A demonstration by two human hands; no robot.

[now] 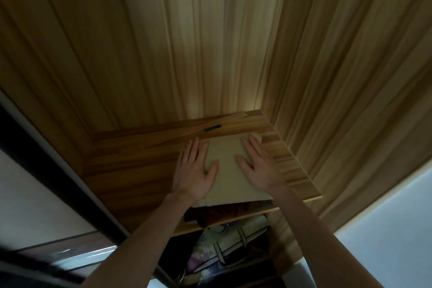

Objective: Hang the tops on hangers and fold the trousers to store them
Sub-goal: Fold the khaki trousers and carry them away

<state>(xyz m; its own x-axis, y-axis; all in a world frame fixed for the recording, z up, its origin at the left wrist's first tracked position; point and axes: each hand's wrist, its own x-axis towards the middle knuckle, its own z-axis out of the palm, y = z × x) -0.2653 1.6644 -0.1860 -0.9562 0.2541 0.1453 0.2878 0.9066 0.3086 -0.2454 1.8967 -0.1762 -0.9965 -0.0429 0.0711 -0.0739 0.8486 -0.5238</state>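
Head view: left hand (pixel 196 170) and right hand (pixel 259 166), fingers flat and gripping nothing, press folded beige trousers (pixel 228 170) onto the wooden wardrobe shelf (pixel 131 170); storing appears nearly complete.

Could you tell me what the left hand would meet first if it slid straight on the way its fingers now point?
Probably the loose wooden strip lying across the shelf. The left hand rests flat on the folded trousers, fingers aimed toward the wardrobe's back wall; the strip seems just ahead, though depth is uncertain.
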